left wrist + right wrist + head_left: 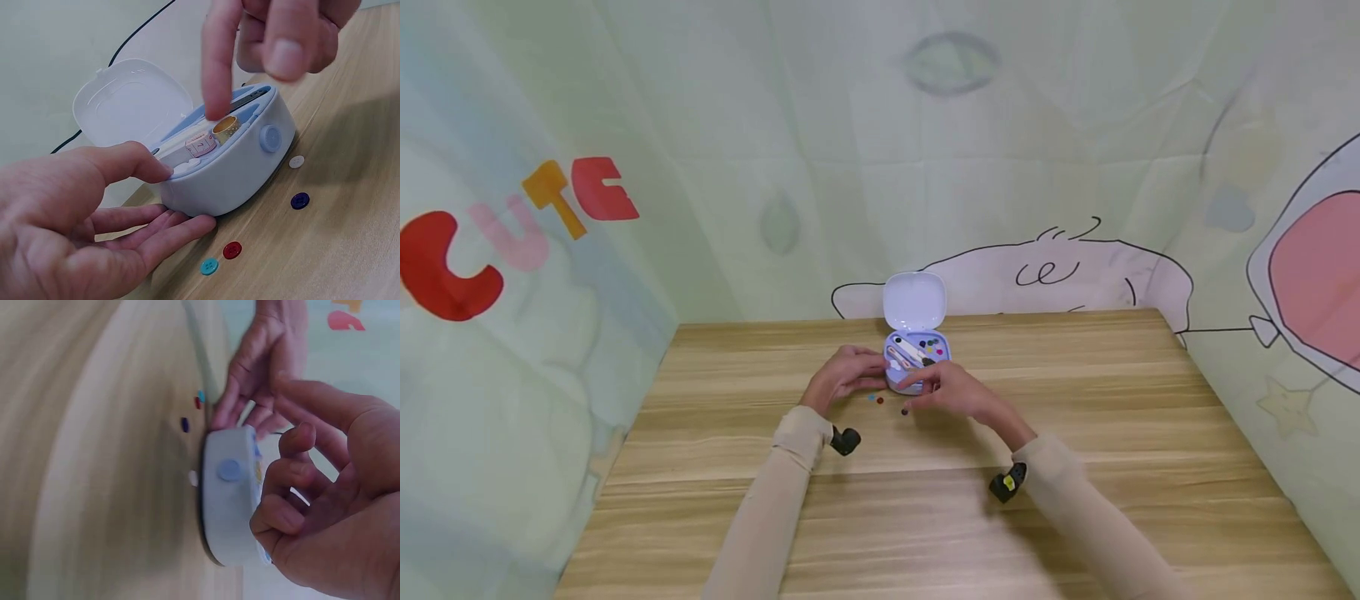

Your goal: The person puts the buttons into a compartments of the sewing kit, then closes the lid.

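Note:
A small white-and-blue sewing box (895,385) stands on the table with its lid (914,300) raised. My left hand (69,219) holds its left end, thumb on the rim and fingers against the lower wall. Over the box hovers my right hand (951,390), index finger extended and the other fingers loosely bent, with nothing visible in it. Inside are a small tape measure (200,145), a gold thimble (226,129) and several coloured pieces (931,345). In front lie a turquoise button (209,266), a red button (232,250), a dark blue button (300,200) and a white button (296,162).
The wooden table (760,367) extends around the box on both sides. Behind it hangs a printed curtain (737,208), close to the raised lid. Small black devices (846,441) are strapped at both wrists.

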Available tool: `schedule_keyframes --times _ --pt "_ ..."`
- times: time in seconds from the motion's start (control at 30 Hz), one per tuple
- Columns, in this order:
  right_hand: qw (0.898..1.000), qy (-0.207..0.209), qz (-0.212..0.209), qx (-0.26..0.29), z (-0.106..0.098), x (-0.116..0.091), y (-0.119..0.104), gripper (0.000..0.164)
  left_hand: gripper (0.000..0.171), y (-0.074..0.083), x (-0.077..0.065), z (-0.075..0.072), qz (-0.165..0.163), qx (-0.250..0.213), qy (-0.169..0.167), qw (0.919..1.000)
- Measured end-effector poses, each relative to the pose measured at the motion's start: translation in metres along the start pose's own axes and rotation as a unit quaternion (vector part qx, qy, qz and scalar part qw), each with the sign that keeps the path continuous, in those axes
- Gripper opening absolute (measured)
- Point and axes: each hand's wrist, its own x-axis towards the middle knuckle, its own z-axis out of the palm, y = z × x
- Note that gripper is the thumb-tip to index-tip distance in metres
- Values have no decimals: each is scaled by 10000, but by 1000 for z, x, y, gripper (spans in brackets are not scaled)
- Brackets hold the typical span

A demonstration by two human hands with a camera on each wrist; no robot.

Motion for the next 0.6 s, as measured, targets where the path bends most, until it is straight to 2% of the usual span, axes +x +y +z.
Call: schedule_keyframes --times 0.3,0.5,0.6 --pt "9973 -26 -167 -710 18 -1 10 25 45 0 1 1 16 8 20 10000" --pt "9859 189 -318 -1634 28 -1 13 21 44 -2 3 1 41 -49 19 10000" --pt "9804 311 -373 -1909 33 0 13 20 45 -2 3 0 39 -35 6 10000"
